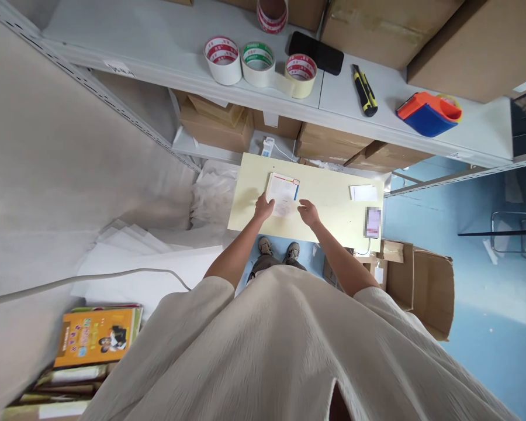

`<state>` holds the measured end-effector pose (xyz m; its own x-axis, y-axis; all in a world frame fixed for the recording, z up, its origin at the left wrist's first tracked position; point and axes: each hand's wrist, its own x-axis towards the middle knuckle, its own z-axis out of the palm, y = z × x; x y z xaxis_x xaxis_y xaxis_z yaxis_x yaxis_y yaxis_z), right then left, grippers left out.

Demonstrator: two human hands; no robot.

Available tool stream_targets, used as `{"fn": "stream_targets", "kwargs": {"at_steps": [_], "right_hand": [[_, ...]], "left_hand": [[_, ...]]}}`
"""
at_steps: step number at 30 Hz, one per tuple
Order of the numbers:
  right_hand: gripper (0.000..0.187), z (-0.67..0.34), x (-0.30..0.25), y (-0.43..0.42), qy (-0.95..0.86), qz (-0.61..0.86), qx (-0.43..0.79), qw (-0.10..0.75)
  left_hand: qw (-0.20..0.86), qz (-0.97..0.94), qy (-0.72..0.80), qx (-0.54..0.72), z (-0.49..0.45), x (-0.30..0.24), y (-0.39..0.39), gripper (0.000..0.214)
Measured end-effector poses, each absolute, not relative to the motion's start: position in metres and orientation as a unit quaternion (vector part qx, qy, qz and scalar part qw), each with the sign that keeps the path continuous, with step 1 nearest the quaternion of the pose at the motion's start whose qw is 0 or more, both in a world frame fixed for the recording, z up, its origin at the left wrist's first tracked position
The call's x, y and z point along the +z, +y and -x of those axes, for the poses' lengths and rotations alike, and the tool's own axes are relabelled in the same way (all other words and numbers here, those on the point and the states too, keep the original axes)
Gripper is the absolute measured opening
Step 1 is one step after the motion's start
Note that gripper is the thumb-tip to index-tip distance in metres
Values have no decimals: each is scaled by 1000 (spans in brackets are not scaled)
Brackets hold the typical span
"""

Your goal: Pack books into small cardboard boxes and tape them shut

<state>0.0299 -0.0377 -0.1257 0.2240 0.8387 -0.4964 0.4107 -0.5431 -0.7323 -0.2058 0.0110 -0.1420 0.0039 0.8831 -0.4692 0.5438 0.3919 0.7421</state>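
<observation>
A thin white book (282, 192) with a red, yellow and blue printed edge is over the pale yellow table (328, 216). My left hand (263, 208) grips its lower left side, thumb on top and the other fingers partly hidden. Just off the book's right side is my right hand (308, 213), fingers loosely bent and apart, with nothing visible in it. A small stack of white paper slips (363, 193) lies toward the table's right end. Below the slips is a phone (372, 223) with a lit, blurred screen and a cable.
Above the table's far side runs a grey shelf (158, 64) bearing several tape rolls (223, 61), a black phone (316, 52), a utility knife (364, 90) and a tape dispenser (429, 113). An open carton (432, 292) stands at right; books (94, 337) are stacked lower left.
</observation>
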Motion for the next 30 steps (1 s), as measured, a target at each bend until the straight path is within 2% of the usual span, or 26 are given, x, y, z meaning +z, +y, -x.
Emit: {"fn": "stream_targets", "kwargs": {"at_steps": [7, 16, 30], "right_hand": [[70, -17, -150, -49, -291, 766, 527, 224], [88, -7, -147, -42, -250, 763, 540, 251], [88, -12, -157, -41, -244, 746, 545, 294]], "left_hand": [[490, -534, 680, 107, 212, -157, -3, 69], [503, -518, 674, 154, 207, -174, 31, 77], [579, -473, 643, 169, 199, -167, 29, 80]]}}
